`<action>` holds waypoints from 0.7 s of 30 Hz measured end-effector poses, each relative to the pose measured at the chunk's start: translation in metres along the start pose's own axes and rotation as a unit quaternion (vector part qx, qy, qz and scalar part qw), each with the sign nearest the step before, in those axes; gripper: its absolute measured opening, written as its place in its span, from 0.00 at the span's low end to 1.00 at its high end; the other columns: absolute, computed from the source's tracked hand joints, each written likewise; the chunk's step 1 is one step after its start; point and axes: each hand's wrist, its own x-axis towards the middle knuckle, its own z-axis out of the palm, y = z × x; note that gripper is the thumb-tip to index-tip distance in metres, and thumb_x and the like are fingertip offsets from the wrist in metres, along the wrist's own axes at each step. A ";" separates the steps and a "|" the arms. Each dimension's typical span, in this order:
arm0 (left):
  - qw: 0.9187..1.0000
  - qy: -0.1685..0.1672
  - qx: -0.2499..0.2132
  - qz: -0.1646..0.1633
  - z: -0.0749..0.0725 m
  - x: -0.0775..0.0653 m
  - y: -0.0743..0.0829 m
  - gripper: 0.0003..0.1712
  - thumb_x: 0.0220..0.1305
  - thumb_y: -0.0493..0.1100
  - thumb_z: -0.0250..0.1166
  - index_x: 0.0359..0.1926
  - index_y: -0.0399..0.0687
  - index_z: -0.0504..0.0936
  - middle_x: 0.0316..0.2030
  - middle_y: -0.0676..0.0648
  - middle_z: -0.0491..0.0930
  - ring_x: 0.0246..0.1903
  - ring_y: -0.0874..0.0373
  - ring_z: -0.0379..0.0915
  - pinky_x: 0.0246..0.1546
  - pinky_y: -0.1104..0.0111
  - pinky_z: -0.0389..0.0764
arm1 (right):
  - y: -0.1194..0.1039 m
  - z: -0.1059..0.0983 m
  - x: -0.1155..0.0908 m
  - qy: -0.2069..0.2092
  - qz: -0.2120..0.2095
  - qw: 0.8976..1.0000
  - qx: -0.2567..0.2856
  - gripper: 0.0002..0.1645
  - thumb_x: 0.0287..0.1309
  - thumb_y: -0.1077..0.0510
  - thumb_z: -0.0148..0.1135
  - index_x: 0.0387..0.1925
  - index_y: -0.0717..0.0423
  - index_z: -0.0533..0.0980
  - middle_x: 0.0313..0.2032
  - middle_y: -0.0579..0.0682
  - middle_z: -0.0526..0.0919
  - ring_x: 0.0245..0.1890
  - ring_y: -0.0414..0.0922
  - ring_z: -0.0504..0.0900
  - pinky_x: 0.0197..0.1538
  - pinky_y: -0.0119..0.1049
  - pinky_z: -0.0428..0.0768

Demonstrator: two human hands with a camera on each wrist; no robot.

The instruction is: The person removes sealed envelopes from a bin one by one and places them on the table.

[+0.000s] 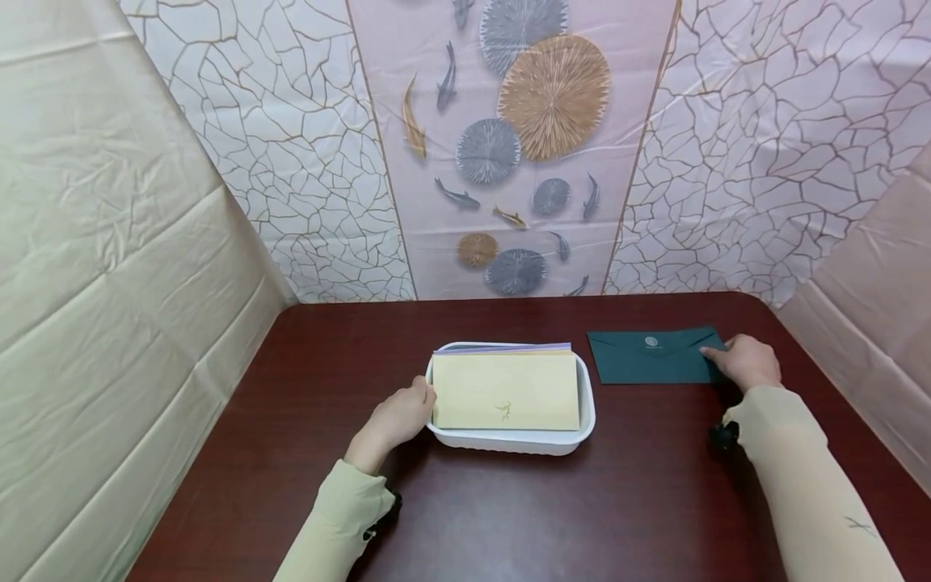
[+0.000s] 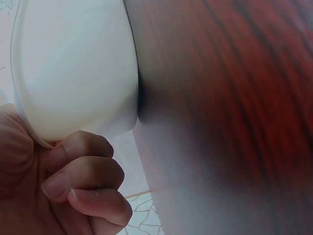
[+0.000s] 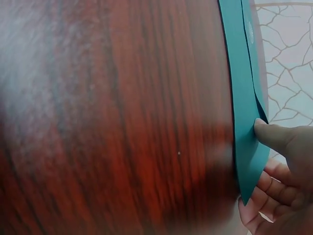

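Note:
A white plastic basket (image 1: 509, 443) stands at the middle of the table, with a pale yellow envelope (image 1: 502, 388) on top inside it. Purple and orange edges of other envelopes (image 1: 553, 347) peek out behind that one. My left hand (image 1: 396, 416) grips the basket's left rim, its fingers curled in the left wrist view. To the right lies a dark green envelope (image 1: 643, 360) with a flap and a small round emblem. My right hand (image 1: 749, 364) pinches its right end, thumb on top and fingers beneath, as the right wrist view shows.
The dark red wooden table (image 1: 494, 517) has rounded far corners. Behind it hangs a patterned cloth (image 1: 509, 202) with fish and round leaves. Plain beige cloth (image 1: 109, 323) walls in the left side, and pinkish cloth (image 1: 873, 323) the right.

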 end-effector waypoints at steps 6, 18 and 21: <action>1.000 0.004 0.003 0.001 0.002 0.000 -0.001 0.22 0.73 0.50 0.35 0.48 0.38 0.68 0.29 0.45 0.74 0.30 0.54 0.71 0.33 0.55 0.72 | -0.003 0.000 -0.003 -0.006 0.003 1.000 -0.001 0.37 0.61 0.42 0.56 0.48 0.78 0.73 0.50 0.76 0.71 0.42 0.68 0.73 0.37 0.54 0.74; 1.000 0.012 0.006 -0.002 0.001 -0.001 0.000 0.21 0.73 0.50 0.37 0.46 0.39 0.69 0.30 0.45 0.75 0.31 0.53 0.72 0.33 0.54 0.72 | 0.001 0.002 -0.002 -0.001 -0.027 1.000 0.001 0.37 0.62 0.43 0.55 0.46 0.80 0.73 0.48 0.76 0.73 0.43 0.68 0.73 0.42 0.57 0.73; 1.000 0.013 0.006 0.002 0.001 -0.002 0.001 0.20 0.73 0.50 0.37 0.46 0.40 0.69 0.30 0.45 0.75 0.30 0.53 0.72 0.32 0.54 0.72 | 0.009 0.001 -0.002 -0.001 -0.037 0.999 0.019 0.35 0.63 0.43 0.54 0.43 0.78 0.76 0.44 0.74 0.76 0.39 0.65 0.74 0.40 0.54 0.73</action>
